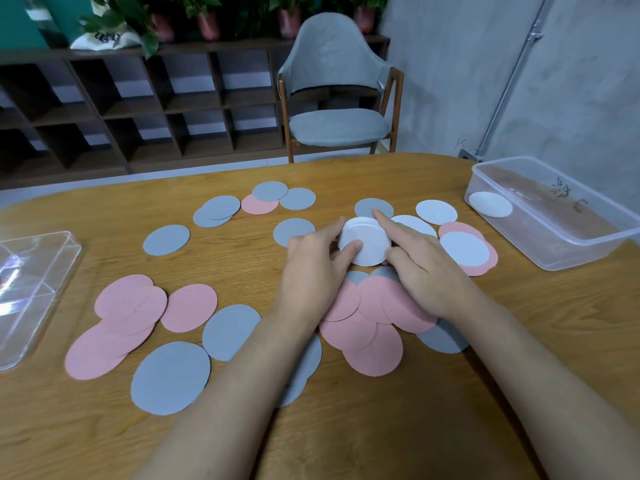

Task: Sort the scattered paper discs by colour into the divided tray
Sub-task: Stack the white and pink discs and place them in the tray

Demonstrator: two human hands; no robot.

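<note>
1. White paper disc stack (364, 241): a small pile of white discs, held just above or on the desk (346, 427) at centre, both hands closed on its rim.
2. Left hand (313, 263): at the stack's 8 o'clock, thumb pressed on its top face, fingers curled along the near-left edge.
3. Right hand (420, 268): at the stack's 4 o'clock, index finger laid along the right rim toward 12.
4. Clear tub (568, 244): at 3 o'clock from the stack, holding one white disc (490, 204); the right hand is nearer.
5. Divided tray (33, 289): far off at 9 o'clock, nearer the left hand.
6. Remaining discs: grey disc (293, 232) at 9, pink discs (374, 317) at 6, scattered, well apart from either container.
</note>
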